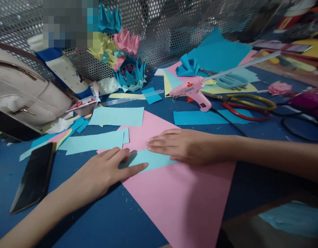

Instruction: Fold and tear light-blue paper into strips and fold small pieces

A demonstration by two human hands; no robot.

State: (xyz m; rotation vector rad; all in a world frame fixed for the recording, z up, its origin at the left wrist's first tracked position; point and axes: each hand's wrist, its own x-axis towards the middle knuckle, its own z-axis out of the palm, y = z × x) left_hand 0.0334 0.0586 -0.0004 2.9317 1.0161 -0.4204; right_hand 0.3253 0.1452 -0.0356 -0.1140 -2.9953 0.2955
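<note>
A light-blue strip (146,160) is pressed flat on the pink sheet (200,193) at the centre, by the left hand (111,165), thumb and fingers apart, at eight o'clock and the right hand (186,146), fingers together, at two o'clock.

The scene is fairly dim, lit softly and apparently from above, with a broad, soft-edged shadow on the pink sheet (174,193) below the right hand (187,146) and darker shade on the counter (123,224) beside the left forearm (68,193). Small glints speckle the metal mesh (159,31). Wide-angle stretching and blur affect the red-and-white cup (293,19) at upper right; a pixelated patch (67,22) hides detail at upper left
</note>
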